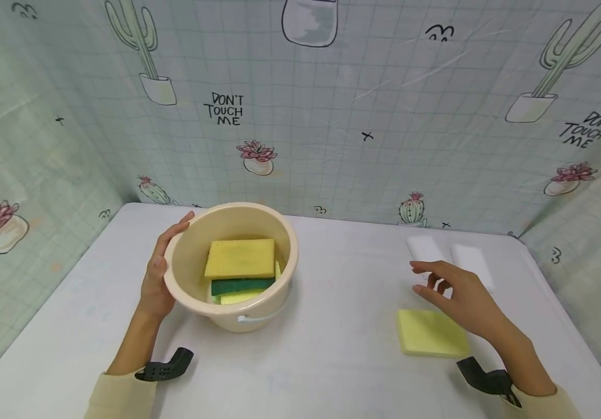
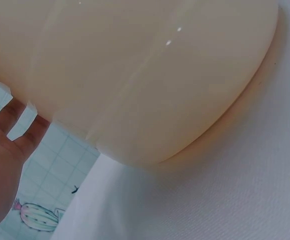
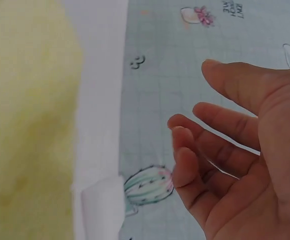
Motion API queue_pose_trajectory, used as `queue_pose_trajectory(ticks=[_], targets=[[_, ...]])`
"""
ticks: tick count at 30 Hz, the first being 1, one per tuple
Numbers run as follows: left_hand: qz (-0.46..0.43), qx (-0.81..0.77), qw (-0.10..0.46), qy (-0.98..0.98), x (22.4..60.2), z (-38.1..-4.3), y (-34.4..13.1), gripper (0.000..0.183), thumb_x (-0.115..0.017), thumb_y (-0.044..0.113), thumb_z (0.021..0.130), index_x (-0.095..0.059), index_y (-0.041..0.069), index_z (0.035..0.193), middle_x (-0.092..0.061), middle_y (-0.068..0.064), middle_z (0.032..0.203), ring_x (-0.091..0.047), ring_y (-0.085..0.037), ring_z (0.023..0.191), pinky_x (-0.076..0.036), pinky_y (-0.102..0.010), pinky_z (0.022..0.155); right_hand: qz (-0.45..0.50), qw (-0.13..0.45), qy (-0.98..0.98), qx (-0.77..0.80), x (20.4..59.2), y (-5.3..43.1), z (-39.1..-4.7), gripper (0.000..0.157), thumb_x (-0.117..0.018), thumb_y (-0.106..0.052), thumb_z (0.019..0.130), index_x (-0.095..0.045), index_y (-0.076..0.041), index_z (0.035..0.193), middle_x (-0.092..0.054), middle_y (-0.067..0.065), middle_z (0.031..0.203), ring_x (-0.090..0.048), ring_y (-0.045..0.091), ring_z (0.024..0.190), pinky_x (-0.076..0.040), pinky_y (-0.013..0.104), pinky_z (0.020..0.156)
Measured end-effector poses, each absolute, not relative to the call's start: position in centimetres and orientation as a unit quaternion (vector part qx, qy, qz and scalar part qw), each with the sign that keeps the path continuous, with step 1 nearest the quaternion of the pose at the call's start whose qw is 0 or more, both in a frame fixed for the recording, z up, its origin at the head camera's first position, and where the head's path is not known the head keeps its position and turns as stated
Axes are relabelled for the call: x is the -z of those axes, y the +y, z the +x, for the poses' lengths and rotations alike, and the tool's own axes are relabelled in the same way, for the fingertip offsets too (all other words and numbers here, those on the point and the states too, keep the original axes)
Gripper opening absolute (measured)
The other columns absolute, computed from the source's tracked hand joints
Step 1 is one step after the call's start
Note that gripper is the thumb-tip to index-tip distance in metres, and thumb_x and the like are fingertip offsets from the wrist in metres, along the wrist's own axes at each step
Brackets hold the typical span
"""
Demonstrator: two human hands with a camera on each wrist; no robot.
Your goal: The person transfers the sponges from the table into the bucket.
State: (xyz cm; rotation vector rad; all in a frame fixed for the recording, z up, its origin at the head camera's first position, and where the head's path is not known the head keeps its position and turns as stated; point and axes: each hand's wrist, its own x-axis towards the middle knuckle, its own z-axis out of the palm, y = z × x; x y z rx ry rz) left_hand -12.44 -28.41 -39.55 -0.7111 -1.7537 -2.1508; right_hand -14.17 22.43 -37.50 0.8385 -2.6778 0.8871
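Loose yellow sponge point(image 1: 431, 334): long axis crosswise, just wearer-side of right hand point(image 1: 461, 298), the nearer one, fingers parted, bent, empty; left hand point(image 1: 157, 282) grips bucket point(image 1: 237, 224).

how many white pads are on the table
2: the left white pad lies beyond the right hand, the right white pad just beside that pad; the hand partly covers both. Others could be hidden behind it.

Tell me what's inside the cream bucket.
In the bucket, a yellow sponge lies uppermost; a dark green layer and lighter yellow material show below it. Whatever else lies underneath is covered and can't be seen.
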Motion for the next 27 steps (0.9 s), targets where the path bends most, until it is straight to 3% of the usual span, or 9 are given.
queue_pose_trajectory(ticks=[7, 13, 19, 27], targets=[[-0.253, 0.743, 0.136, -0.605, 39.7, -12.4, -28.3, 0.064, -0.046, 0.045, 0.096, -0.033, 0.007, 0.146, -0.019, -0.011, 0.157, -0.022, -0.026, 0.141, -0.031, -0.025, 0.107, 0.231, 0.101, -0.928, -0.273, 38.9, 25.8, -11.5, 0.039, -0.076, -0.016, 0.082, -0.064, -0.016, 0.119, -0.064, -0.007, 0.1, -0.044, 0.002, 0.071, -0.039, 0.016, 0.056], [-0.248, 0.74, 0.141, -0.609, 39.7, -12.4, -28.3, 0.064, -0.046, 0.045, 0.096, -0.033, 0.007, 0.146, -0.02, -0.01, 0.156, -0.021, -0.026, 0.141, -0.032, -0.024, 0.106, 0.204, 0.076, -0.933, -0.287, 40.8, 28.5, -9.5, 0.043, -0.077, -0.015, 0.08, -0.063, -0.015, 0.121, -0.053, -0.008, 0.088, -0.045, 0.003, 0.069, -0.038, 0.018, 0.054], [-0.249, 0.747, 0.137, -0.602, 39.6, -12.6, -28.3, 0.064, -0.048, 0.045, 0.096, -0.034, 0.007, 0.146, -0.019, -0.01, 0.157, -0.019, -0.026, 0.141, -0.031, -0.024, 0.107, 0.2, 0.028, -0.92, -0.336, 42.9, 29.6, -8.5, 0.059, -0.078, -0.014, 0.079, -0.054, -0.015, 0.133, -0.05, -0.007, 0.102, -0.048, 0.005, 0.069, -0.041, 0.021, 0.053], [-0.246, 0.742, 0.142, -0.607, 39.4, -12.6, -28.4, 0.064, -0.047, 0.045, 0.096, -0.035, 0.007, 0.146, -0.02, -0.011, 0.156, -0.021, -0.025, 0.141, -0.032, -0.024, 0.106, 0.263, 0.02, -0.881, -0.394, 44.6, 30.2, -9.1, 0.07, -0.082, -0.002, 0.071, -0.051, -0.007, 0.135, -0.05, 0.0, 0.12, -0.048, 0.01, 0.071, -0.041, 0.023, 0.053]])
